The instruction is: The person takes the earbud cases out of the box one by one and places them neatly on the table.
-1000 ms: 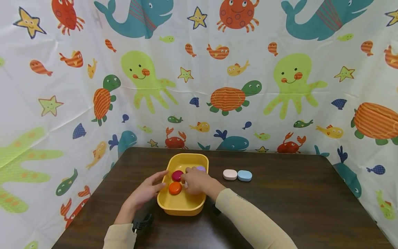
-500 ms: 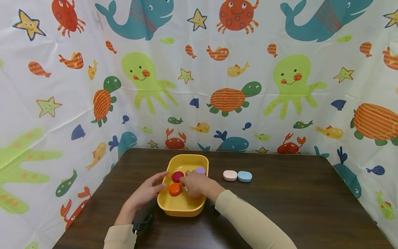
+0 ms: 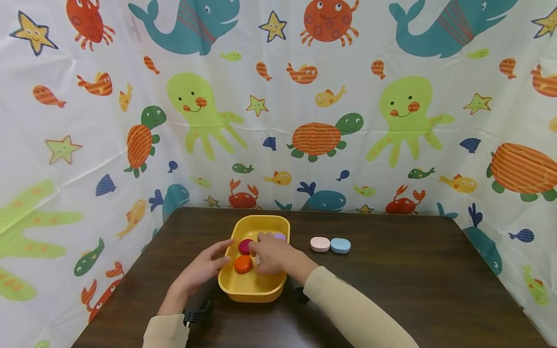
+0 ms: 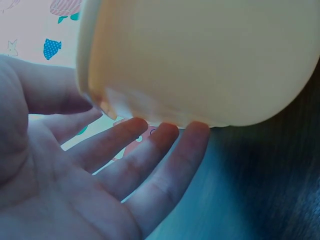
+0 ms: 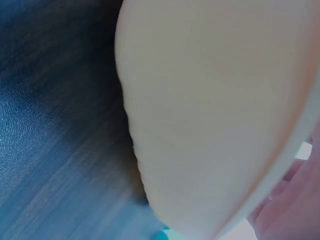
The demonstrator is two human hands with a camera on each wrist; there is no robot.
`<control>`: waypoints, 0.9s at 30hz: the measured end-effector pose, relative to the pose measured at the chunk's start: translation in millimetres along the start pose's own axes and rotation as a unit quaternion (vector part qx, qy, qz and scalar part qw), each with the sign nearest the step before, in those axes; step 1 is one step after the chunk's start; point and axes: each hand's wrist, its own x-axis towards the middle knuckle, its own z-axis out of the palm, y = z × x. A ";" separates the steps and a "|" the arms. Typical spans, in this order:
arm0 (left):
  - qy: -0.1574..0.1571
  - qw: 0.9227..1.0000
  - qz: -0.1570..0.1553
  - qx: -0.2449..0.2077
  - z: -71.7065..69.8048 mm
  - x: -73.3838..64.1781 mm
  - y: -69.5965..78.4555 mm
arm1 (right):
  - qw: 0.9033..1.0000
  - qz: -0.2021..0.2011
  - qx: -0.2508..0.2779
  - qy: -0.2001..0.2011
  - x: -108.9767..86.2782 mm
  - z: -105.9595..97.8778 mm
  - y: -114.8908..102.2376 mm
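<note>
A yellow tub (image 3: 254, 297) with rounded corners stands on the dark table. Inside it lie an orange rounded piece (image 3: 243, 264), a magenta one (image 3: 245, 246) and a lilac one (image 3: 280, 236). My left hand (image 3: 204, 268) is at the tub's left side, fingers spread and nearly straight. In the left wrist view, the left fingertips (image 4: 200, 130) touch the tub's outer wall. My right hand (image 3: 273, 253) reaches over the right rim into the tub, bent fingers pointing down beside the magenta piece. Something pale shows under it; I cannot tell whether it is held.
A pale pink oval piece (image 3: 319, 244) and a light blue oval piece (image 3: 340, 245) lie side by side on the table (image 3: 413, 280), right of the tub. A white curtain (image 3: 270, 188) printed with sea animals hangs behind and to the left.
The right hand makes small shifts inside the tub, with the lilac piece more covered now than half a second ago. My left hand keeps its place at the tub's side.
</note>
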 end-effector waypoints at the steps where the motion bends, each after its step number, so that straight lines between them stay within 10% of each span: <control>1: -0.001 1.000 0.001 0.000 0.0 0.6 -0.2 | 1.000 0.000 -0.001 0.004 -1.4 -2.0 -0.4; 27: -0.006 1.000 0.004 0.003 1.3 3.4 -1.9 | 0.999 -0.002 -0.005 0.054 -36.0 -13.8 3.9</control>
